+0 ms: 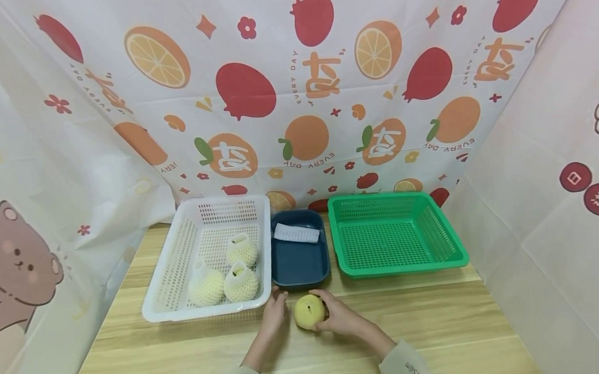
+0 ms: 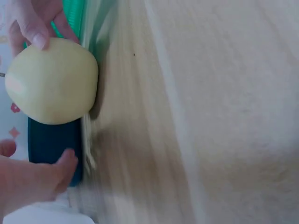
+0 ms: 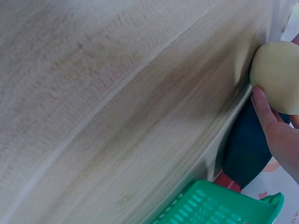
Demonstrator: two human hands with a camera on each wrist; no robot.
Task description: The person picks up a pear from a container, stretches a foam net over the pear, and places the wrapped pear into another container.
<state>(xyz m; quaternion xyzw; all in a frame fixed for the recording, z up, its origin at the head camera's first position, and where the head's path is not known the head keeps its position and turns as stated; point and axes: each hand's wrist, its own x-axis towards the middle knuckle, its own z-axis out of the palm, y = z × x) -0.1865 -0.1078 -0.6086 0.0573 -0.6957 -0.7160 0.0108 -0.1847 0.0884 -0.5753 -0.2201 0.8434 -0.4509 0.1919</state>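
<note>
My right hand (image 1: 341, 317) grips a round yellow pear (image 1: 307, 310), thumb and fingers around its right side. The pear's short stem faces up in the head view. In the right wrist view, my fingers (image 3: 265, 112) press against its skin. To the pear's left, my left hand (image 1: 272, 313) is apart from it, fingers relaxed and holding nothing. A dark blue tray (image 1: 300, 265) lies just beyond both hands, with a flattened white foam net sleeve (image 1: 296, 233) across its far part.
On the left, a white basket (image 1: 209, 312) holds 3 fruits (image 1: 207, 288) in foam nets. A green basket (image 1: 377, 245) stands on the right. The wooden table (image 1: 461, 325) ends at a printed cloth (image 1: 273, 43) behind the containers.
</note>
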